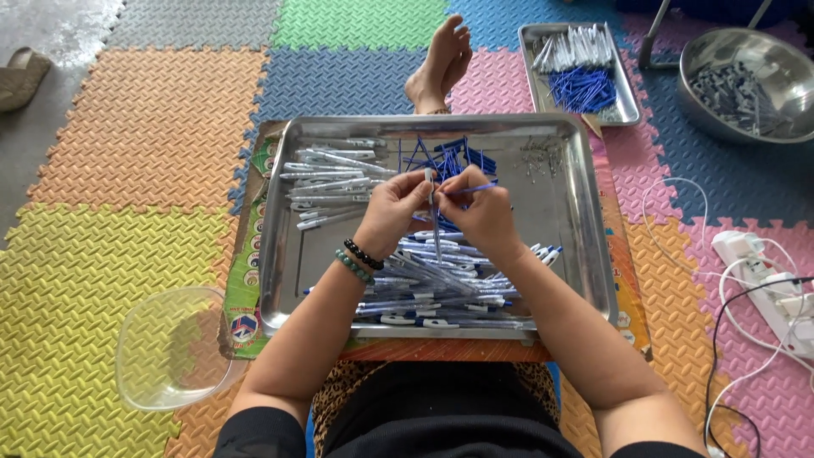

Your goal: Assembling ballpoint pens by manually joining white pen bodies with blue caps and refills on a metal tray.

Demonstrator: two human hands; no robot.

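Note:
A large steel tray [288,254] rests over my lap. My left hand [392,206] pinches a clear pen barrel [435,227] that hangs upright over the tray's middle. My right hand [480,208] holds a thin blue refill [480,187] beside the barrel's top end. Finished pens [441,293] lie heaped at the tray's near side. Empty clear barrels [331,182] are stacked at its far left, loose blue refills [449,157] at its far middle, and small metal springs [540,157] at its far right.
A smaller tray [626,108] with white parts and blue refills sits far right, next to a steel bowl [729,47] of grey parts. A clear plastic bowl [174,348] lies near left. A power strip [767,293] with white cables is on the right. A bare foot [441,59] rests beyond the tray.

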